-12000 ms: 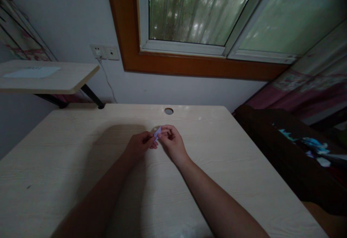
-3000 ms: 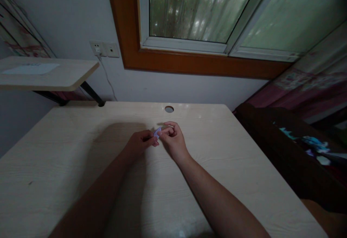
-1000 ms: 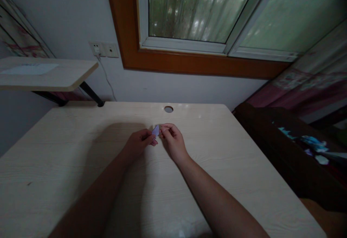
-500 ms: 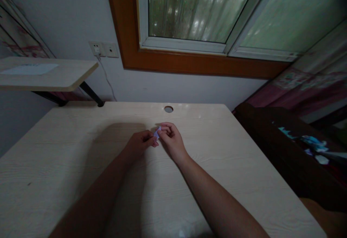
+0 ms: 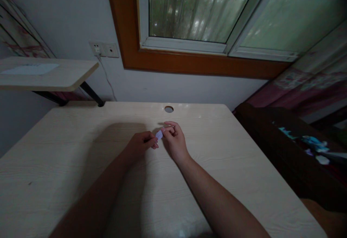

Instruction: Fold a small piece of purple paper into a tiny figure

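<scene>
Between my two hands is a small, pale lilac piece that looks like folded paper (image 5: 159,135). My left hand (image 5: 141,143) pinches its lower left end between thumb and fingers. On the other side, the thumb and index finger of my right hand (image 5: 175,139) close on its upper right edge, with the other fingers loosely curled. Both hands are just above the pale wood-grain desk (image 5: 217,180), toward its far side. The fingertips cover the ends of the piece.
A round cable hole (image 5: 168,109) is near the desk's back edge. At left a raised shelf (image 5: 67,77) on black legs bears a white sheet (image 5: 29,68). A white cord (image 5: 107,79) hangs from a wall socket (image 5: 97,48). Dark furniture with bluish items (image 5: 314,144) stands right.
My right hand has shifted slightly right, its fingers a little more spread. More of the lilac piece's flat face shows between the hands. My left hand has hardly moved.
</scene>
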A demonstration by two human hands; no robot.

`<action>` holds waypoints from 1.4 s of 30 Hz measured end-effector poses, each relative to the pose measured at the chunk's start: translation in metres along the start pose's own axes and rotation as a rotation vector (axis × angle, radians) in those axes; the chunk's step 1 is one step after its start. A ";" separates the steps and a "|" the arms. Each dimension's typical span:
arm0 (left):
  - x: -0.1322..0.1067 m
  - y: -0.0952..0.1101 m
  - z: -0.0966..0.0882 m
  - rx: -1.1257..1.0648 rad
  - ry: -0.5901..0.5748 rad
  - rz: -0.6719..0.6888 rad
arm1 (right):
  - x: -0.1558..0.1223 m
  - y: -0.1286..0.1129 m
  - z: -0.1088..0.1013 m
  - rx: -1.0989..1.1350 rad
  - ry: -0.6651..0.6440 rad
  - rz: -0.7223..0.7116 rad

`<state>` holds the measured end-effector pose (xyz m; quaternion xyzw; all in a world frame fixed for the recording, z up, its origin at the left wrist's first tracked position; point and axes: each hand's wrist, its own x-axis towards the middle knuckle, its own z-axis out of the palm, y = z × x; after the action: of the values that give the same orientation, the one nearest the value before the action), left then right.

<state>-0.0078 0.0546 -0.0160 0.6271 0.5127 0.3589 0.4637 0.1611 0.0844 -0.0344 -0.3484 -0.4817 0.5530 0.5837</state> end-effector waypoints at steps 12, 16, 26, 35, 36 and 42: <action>0.001 -0.005 -0.001 -0.067 0.004 0.016 | 0.001 -0.004 0.001 -0.021 0.084 -0.009; 0.001 -0.004 -0.001 -0.051 0.006 0.009 | 0.002 -0.002 0.000 -0.012 0.076 -0.005; 0.001 0.001 -0.001 -0.067 0.062 0.017 | 0.000 0.000 0.001 -0.047 0.026 0.009; 0.000 0.002 -0.002 -0.072 0.094 -0.026 | -0.002 -0.004 0.003 -0.010 -0.017 0.036; 0.000 0.002 -0.002 -0.083 0.103 -0.026 | -0.002 -0.005 0.003 -0.001 -0.009 0.035; 0.004 -0.008 -0.001 -0.119 0.202 0.005 | -0.001 -0.008 0.002 -0.125 0.063 -0.053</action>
<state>-0.0106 0.0590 -0.0232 0.5606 0.5331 0.4511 0.4452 0.1612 0.0818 -0.0267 -0.3885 -0.5058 0.4951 0.5900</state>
